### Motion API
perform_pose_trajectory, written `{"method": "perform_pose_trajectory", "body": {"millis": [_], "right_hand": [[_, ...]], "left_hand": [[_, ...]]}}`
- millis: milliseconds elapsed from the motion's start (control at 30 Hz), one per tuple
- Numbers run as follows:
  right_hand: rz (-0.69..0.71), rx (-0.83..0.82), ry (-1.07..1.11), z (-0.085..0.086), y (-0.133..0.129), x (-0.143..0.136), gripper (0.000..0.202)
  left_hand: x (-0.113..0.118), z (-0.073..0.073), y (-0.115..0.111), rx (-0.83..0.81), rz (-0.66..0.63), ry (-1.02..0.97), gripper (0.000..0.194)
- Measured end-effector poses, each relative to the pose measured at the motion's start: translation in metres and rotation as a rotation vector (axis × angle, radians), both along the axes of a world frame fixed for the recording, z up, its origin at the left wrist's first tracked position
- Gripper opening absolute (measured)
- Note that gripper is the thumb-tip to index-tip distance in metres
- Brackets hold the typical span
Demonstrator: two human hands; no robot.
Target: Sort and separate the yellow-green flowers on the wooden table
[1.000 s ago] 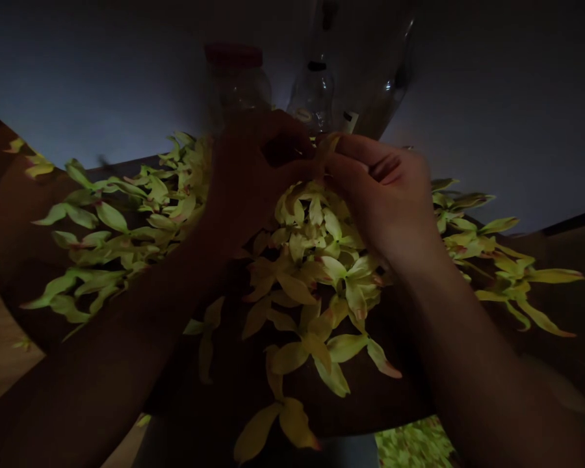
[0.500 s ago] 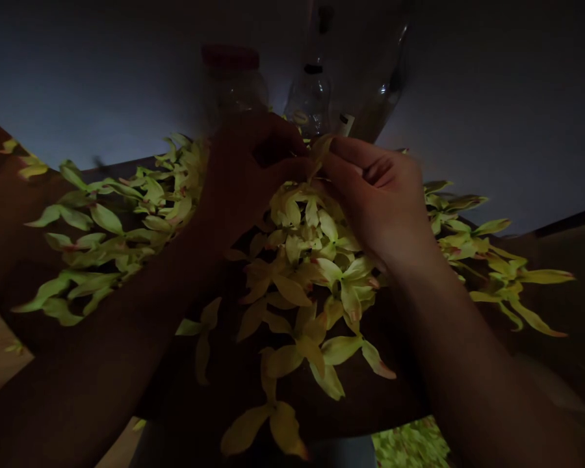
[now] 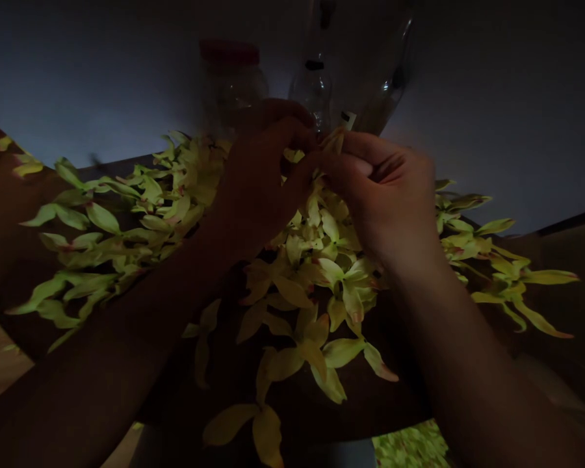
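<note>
My right hand (image 3: pixel 394 195) pinches a yellow-green petal-like piece (image 3: pixel 333 140) between thumb and fingertips, above a heap of yellow-green flowers (image 3: pixel 329 227). My left hand (image 3: pixel 268 175) meets it from the left, its fingers curled and thumb tip close against the same piece; the dim light hides the exact contact. Loose flowers (image 3: pixel 287 357) with long petals, some reddish at the tips, trail toward the near edge of the dark table (image 3: pixel 361 413). More flowers (image 3: pixel 112 240) lie left of my left forearm, and others (image 3: pixel 507 273) right of my right wrist.
Behind my hands stand a jar with a red lid (image 3: pixel 229 52), a clear bottle (image 3: pixel 314 88) and a larger clear container (image 3: pixel 387 91). A pale wall (image 3: pixel 78 84) rises behind. Below the near edge lies a mass of green pieces (image 3: pixel 412 445).
My left hand has moved right, closer to my right hand, which has shifted slightly right. The nearest flower at the table edge now sits further left.
</note>
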State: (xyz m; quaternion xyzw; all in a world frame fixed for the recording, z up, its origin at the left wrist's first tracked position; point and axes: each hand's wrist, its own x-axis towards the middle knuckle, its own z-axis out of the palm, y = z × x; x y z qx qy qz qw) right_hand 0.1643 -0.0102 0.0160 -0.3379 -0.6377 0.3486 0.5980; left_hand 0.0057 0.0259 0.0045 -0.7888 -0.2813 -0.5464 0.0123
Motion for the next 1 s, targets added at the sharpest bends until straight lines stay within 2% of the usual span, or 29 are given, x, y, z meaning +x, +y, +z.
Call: {"method": "perform_pose_trajectory", "body": {"millis": [167,333,667,833,933,1000], "right_hand": [[-0.083,-0.051,-0.004,-0.001,0.003,-0.001,0.022],[-0.142,-0.118,0.037,-0.004,0.005,0.001,0.015],[-0.255,-0.042,0.067,-0.009,0.012,0.005,0.015],[-0.295,-0.051,0.064,-0.009,0.021,0.020,0.011],[-0.328,-0.051,0.100,-0.010,0.027,0.029,0.010],[-0.326,-0.066,0.130,-0.012,0.030,0.031,0.010]], "left_hand": [[0.004,-0.011,0.010,-0.016,-0.006,-0.100,0.003],[0.006,-0.013,0.007,-0.067,-0.006,-0.104,0.004],[0.010,-0.017,0.007,-0.116,0.004,-0.161,0.004],[0.005,-0.006,0.002,-0.075,-0.044,-0.184,0.008],[0.003,0.002,-0.004,-0.108,-0.096,-0.248,0.011],[0.005,0.004,-0.007,-0.137,-0.068,-0.323,0.015]]}}
